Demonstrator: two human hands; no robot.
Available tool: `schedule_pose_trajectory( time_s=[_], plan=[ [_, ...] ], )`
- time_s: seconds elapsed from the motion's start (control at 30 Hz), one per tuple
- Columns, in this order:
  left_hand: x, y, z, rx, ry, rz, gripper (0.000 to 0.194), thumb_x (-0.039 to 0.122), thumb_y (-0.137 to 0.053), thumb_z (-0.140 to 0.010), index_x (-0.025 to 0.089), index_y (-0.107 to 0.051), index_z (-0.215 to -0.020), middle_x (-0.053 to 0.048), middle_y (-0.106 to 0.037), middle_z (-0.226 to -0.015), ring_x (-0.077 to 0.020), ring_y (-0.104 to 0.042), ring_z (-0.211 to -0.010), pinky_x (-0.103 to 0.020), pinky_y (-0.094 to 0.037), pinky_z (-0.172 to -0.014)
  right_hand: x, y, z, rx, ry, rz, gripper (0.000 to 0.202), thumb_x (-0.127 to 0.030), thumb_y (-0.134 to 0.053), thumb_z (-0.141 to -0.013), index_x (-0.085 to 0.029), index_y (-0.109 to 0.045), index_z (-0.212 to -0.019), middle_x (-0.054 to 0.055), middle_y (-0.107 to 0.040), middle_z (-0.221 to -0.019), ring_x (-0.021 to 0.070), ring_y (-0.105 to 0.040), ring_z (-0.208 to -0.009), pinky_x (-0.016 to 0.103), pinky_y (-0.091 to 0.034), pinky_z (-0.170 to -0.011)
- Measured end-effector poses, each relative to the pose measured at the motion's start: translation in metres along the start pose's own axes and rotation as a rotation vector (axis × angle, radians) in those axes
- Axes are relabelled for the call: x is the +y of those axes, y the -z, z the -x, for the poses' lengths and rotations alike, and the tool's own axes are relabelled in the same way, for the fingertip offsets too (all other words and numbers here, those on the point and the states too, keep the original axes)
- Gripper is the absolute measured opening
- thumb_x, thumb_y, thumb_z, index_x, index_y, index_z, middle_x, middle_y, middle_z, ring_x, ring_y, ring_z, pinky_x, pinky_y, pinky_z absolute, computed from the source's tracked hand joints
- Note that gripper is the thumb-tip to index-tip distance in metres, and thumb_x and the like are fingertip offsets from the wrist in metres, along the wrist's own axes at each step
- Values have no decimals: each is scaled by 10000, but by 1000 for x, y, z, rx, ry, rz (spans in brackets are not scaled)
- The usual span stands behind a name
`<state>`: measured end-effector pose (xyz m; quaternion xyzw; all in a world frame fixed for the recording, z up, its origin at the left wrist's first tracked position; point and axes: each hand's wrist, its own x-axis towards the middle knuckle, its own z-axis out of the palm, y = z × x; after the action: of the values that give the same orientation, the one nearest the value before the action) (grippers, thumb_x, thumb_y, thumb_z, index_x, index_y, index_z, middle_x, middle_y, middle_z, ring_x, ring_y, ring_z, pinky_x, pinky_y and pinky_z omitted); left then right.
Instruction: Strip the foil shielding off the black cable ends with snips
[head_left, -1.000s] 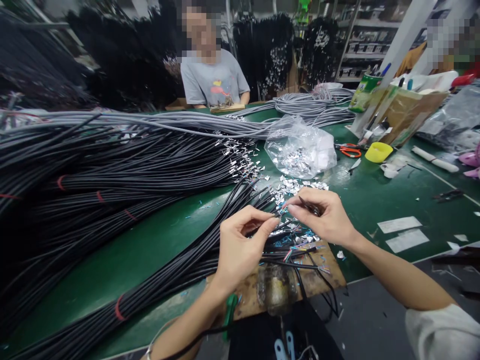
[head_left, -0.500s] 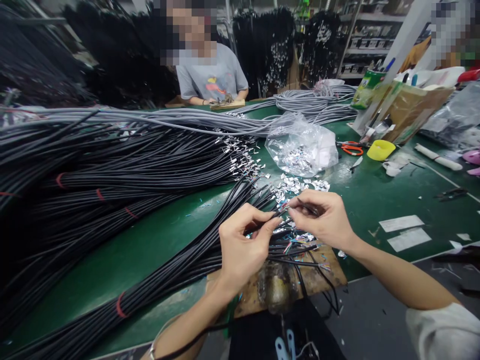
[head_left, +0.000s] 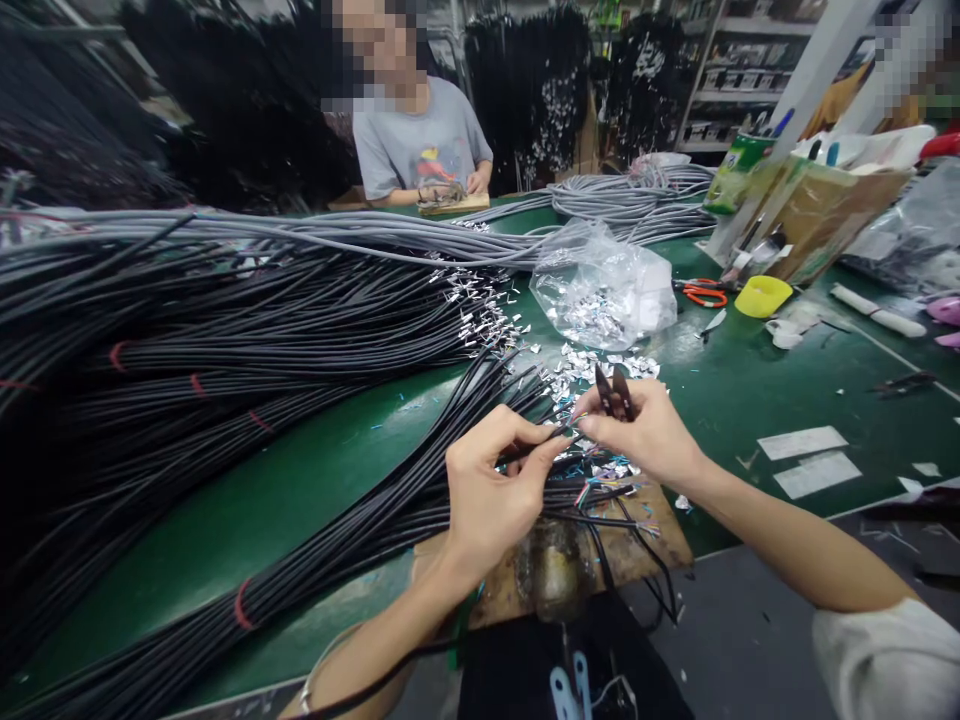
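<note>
My left hand (head_left: 499, 490) pinches a black cable close to its stripped end, where thin coloured wires come out. Facing it, my right hand (head_left: 649, 430) is closed around small dark snips (head_left: 614, 393), their two blades pointing up and slightly apart. The thumb and fingertip of that same hand meet at the coloured wires. Under both hands lies a bundle of black cables (head_left: 360, 510), tied with a red band (head_left: 242, 604). Several of its ends show bare coloured wires (head_left: 592, 490) over a worn wooden board (head_left: 495, 600).
Silver foil scraps (head_left: 592, 365) are strewn beyond my hands, before a clear plastic bag (head_left: 604, 285). More black cables (head_left: 300, 340) fill the left. Orange-handled scissors (head_left: 705, 293) and a yellow ring (head_left: 762, 298) lie right. A co-worker (head_left: 424, 140) sits across the green table (head_left: 337, 470).
The snips in my right hand have swung from lying nearly level to blades upward. Both hands stay together at the cable end, shifted slightly right. The co-worker's hands have moved.
</note>
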<state>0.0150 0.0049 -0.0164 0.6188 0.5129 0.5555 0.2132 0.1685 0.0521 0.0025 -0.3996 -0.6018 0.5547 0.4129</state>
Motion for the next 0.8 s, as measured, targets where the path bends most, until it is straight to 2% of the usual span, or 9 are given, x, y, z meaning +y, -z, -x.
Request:
schedule_pose_trajectory(
  time_s=[0.07,0.13,0.23,0.33,0.43,0.5,0.67,0.8],
  plan=[
    [-1,0,-1,-27,16,44,117,192,-693,-727,155,-626,-639,10,-588,-625,-98,-533,-574,-198,-410,-514,2,1,-4,-123,-262,-237,77,-211,-596,-572,-147,-576,-609,-77,-449,-430,5,-240,-333,159,-151,-325],
    [-1,1,-3,-74,44,96,108,191,-678,-739,155,-630,-650,15,-584,-622,-90,-524,-568,-188,-407,-515,5,1,-8,-234,-431,-403,84,-217,-572,-556,-147,-561,-602,-59,-503,-438,-11,-180,-301,161,-87,-312],
    [-1,4,-4,-138,93,141,114,202,-637,-771,153,-640,-669,19,-576,-611,-78,-498,-543,-176,-388,-494,8,0,-10,-320,-465,-441,98,-237,-575,-597,-140,-564,-583,-41,-526,-441,-13,-179,-278,171,-77,-301],
    [0,7,-5,-163,136,158,167,239,-600,-801,146,-635,-667,23,-555,-586,-66,-452,-502,-173,-360,-466,9,-2,-7,-208,-329,-313,126,-258,-630,-648,-135,-606,-637,-50,-517,-457,0,-245,-302,171,-123,-306],
    [1,8,-6,-171,163,177,205,271,-589,-813,138,-627,-661,29,-520,-556,-57,-412,-479,-170,-341,-453,6,-1,-4,-55,-61,-160,163,-280,-681,-675,-130,-673,-737,-58,-503,-482,16,-309,-363,176,-206,-341],
    [2,8,-6,-171,180,188,224,288,-588,-815,132,-623,-658,32,-497,-536,-53,-394,-469,-167,-326,-441,4,1,-2,-18,79,-90,182,-290,-687,-695,-131,-703,-781,-56,-502,-495,22,-328,-391,184,-242,-368],
    [3,9,-6,-198,239,226,282,328,-562,-835,119,-602,-650,39,-452,-492,-41,-354,-426,-160,-283,-399,2,3,1,25,230,63,185,-289,-675,-711,-129,-731,-783,-6,-589,-572,58,-442,-476,200,-333,-430],
    [5,10,-7,-220,271,250,336,363,-531,-852,122,-569,-622,50,-407,-451,-36,-329,-392,-159,-259,-376,3,2,5,33,330,189,189,-286,-654,-735,-123,-734,-786,8,-608,-575,69,-460,-491,198,-351,-431]
  ],
)
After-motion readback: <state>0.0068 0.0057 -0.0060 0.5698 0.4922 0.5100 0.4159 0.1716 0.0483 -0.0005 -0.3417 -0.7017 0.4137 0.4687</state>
